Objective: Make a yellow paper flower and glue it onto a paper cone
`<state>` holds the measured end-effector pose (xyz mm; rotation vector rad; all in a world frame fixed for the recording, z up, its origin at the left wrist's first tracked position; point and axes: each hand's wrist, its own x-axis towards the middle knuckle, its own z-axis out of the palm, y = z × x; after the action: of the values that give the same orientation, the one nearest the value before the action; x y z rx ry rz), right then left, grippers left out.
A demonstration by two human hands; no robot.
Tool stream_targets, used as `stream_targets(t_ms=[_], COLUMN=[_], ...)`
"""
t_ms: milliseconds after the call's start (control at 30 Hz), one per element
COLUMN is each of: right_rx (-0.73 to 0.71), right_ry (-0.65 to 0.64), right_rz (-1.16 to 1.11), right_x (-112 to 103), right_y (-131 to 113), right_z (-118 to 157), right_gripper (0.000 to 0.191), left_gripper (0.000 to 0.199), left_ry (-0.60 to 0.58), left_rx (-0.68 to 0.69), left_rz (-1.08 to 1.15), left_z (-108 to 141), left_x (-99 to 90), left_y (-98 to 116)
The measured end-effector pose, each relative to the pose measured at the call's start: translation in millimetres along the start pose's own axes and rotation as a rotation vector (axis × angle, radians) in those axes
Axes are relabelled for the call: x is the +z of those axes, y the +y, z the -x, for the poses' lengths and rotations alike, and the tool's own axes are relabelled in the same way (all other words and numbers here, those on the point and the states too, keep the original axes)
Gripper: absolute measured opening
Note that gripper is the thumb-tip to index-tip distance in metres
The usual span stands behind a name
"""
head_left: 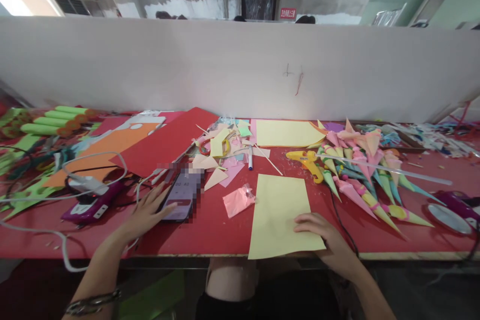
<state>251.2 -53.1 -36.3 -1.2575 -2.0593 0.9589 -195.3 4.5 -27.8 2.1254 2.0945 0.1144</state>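
My left hand (pixel 152 210) lies spread at the left side of a smartphone (pixel 182 197), its thumb over the lit screen. Part of the phone is blurred by blocky pixels. A pale yellow sheet of paper (pixel 279 210) lies in front of me, its lower edge reaching past the table's front edge. At its right side, my right hand (pixel 317 230) grips the sheet, with fingers on top and the thumb hidden. Just beyond the sheet are a yellow glue gun (pixel 309 164) and a small pack of pink paper (pixel 239 201).
Paper cones (pixel 360 175) in several colours are heaped on the right. A purple power strip (pixel 93 205) with white cables sits on the left. Red foam sheets (pixel 165 142), paper scraps (pixel 221 142) and a marker (pixel 250 158) lie farther back, before a white partition (pixel 225 70).
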Motion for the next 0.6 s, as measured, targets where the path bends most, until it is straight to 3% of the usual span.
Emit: stream_targets(t_ms=[333, 467, 600], right_rx=[-0.014, -0.021, -0.029], right_ry=[0.024, 0.027, 0.031], right_rz=[-0.004, -0.001, -0.012], right_x=[-0.3, 0.5, 1.3], right_y=[-1.6, -2.1, -2.5], right_z=[-0.5, -0.2, 0.3], right_gripper=[0.022, 0.022, 0.026], left_gripper=[0.052, 0.050, 0.056], left_ry=[0.093, 0.181, 0.107], left_rx=[0.094, 0.096, 0.115], left_rz=[0.047, -0.040, -0.107], left_z=[-8.6, -34.2, -69.4], left_x=[-10.9, -24.1, -44.3], left_y=[-4.8, 24.8, 64.5])
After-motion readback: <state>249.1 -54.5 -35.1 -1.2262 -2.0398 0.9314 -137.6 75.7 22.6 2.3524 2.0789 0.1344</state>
